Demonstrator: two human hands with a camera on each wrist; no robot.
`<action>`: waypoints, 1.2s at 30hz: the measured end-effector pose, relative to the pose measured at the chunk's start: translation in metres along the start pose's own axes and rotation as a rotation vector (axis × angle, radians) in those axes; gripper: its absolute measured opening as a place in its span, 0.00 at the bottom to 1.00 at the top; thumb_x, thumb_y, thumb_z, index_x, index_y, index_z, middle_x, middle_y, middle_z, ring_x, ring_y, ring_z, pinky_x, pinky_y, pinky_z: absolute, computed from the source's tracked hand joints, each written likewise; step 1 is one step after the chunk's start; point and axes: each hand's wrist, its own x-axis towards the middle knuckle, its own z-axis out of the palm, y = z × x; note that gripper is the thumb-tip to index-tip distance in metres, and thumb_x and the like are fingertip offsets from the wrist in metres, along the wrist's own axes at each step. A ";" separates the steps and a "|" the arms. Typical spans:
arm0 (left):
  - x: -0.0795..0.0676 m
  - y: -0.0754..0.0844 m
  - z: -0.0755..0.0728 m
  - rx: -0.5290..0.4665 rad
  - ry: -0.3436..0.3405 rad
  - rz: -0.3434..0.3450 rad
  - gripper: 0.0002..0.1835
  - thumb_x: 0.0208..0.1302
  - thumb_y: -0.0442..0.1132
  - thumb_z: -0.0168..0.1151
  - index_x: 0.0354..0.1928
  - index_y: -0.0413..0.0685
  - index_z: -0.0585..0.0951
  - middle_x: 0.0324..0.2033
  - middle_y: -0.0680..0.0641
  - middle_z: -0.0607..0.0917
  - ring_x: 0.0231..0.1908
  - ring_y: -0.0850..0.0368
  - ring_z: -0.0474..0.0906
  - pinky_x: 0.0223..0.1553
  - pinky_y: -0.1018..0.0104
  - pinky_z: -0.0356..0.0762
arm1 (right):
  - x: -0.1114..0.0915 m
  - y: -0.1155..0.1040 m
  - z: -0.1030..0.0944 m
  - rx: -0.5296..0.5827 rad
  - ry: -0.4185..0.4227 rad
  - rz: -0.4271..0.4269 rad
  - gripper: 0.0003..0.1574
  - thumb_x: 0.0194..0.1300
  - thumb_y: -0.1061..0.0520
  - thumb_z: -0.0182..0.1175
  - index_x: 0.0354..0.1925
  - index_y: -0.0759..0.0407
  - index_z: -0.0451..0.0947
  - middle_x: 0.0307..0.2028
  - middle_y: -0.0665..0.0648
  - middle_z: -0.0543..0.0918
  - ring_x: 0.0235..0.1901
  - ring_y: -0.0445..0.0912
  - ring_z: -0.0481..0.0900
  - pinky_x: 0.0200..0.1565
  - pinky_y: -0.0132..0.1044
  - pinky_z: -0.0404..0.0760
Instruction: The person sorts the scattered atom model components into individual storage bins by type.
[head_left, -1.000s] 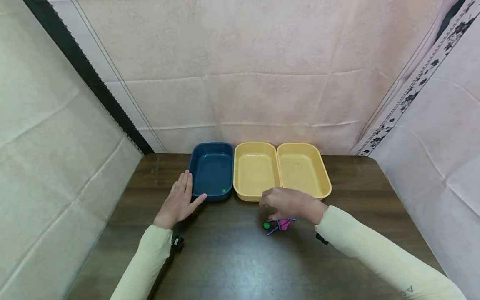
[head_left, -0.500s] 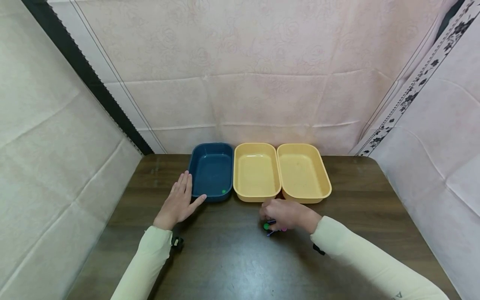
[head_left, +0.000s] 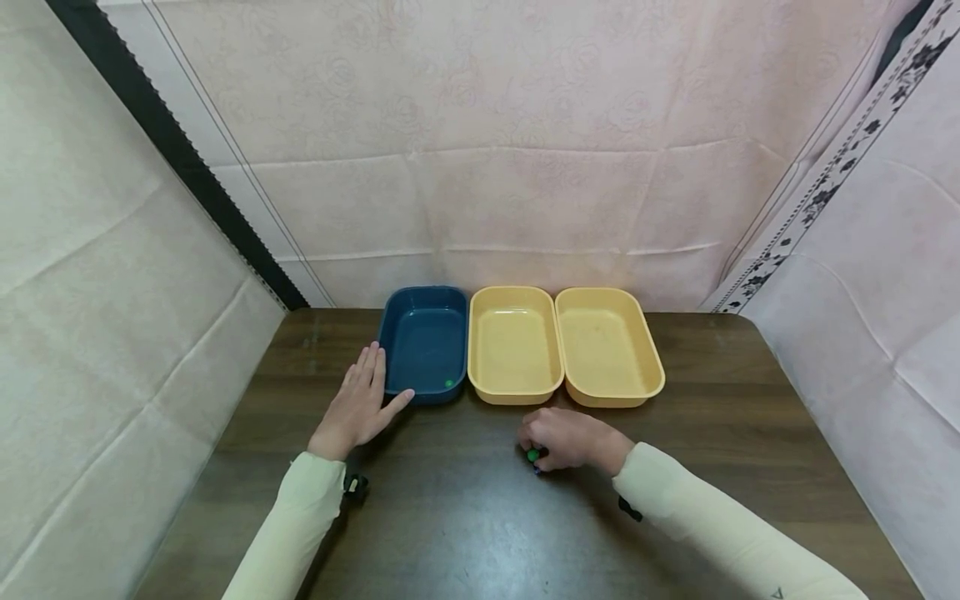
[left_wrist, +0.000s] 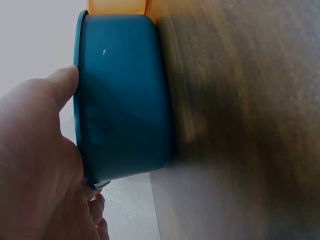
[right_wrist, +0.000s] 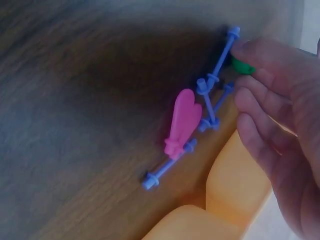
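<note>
Fingers and thumb of my right hand (head_left: 564,437) curl in on a small green ball (right_wrist: 242,66), pinching it at the table surface. Just beside the fingertips, in the right wrist view, lie several purple plastic sticks (right_wrist: 161,172) with collared ends and a pink heart-shaped plastic piece (right_wrist: 186,116); the hand hides most of these in the head view. My left hand (head_left: 360,408) rests at the near left corner of a blue tray (head_left: 426,342), fingers straight along its side. Its thumb (left_wrist: 66,82) touches the near rim. A small green piece (head_left: 449,383) is inside the blue tray.
Two yellow trays, a middle one (head_left: 514,346) and a right one (head_left: 609,346), stand side by side with the blue tray along the table's back edge. Pale cloth (head_left: 480,167) hangs behind the brown wooden table (head_left: 450,517) and at both sides.
My right hand has come down and toward me from the front of the yellow trays, covering the purple sticks and pink piece and closing on the green ball. The left hand has stayed put.
</note>
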 end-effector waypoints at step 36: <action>0.001 -0.002 0.003 0.009 -0.004 -0.005 0.57 0.77 0.73 0.43 0.84 0.35 0.39 0.86 0.37 0.37 0.85 0.36 0.35 0.84 0.36 0.40 | 0.036 -0.015 -0.097 0.097 0.157 0.003 0.09 0.60 0.58 0.73 0.37 0.55 0.83 0.34 0.55 0.83 0.35 0.42 0.77 0.40 0.29 0.81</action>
